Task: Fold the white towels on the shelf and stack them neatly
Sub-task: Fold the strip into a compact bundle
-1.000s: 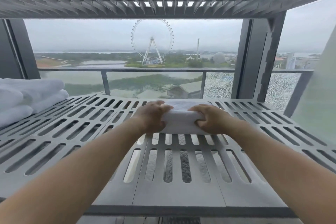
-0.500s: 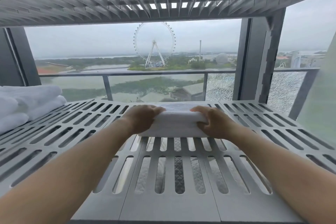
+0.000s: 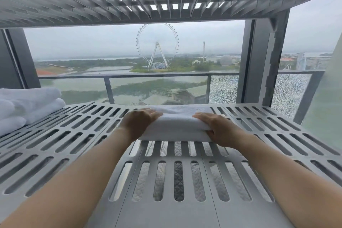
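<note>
The folded towel (image 3: 177,126) has slid back on the shelf (image 3: 185,218). Left hand (image 3: 140,123) and right hand (image 3: 220,129) each hold a pinching grip on its ends. Stacking it on the pile (image 3: 27,105) remains.

Grey overcast daylight, glass balcony railing (image 3: 157,76), distant Ferris wheel (image 3: 157,42) beyond.

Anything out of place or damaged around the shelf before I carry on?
Yes: the balcony glass panel behind the shelf, right of centre, looks crazed all over, as if shattered; the one further right too. The towel lies square.
</note>
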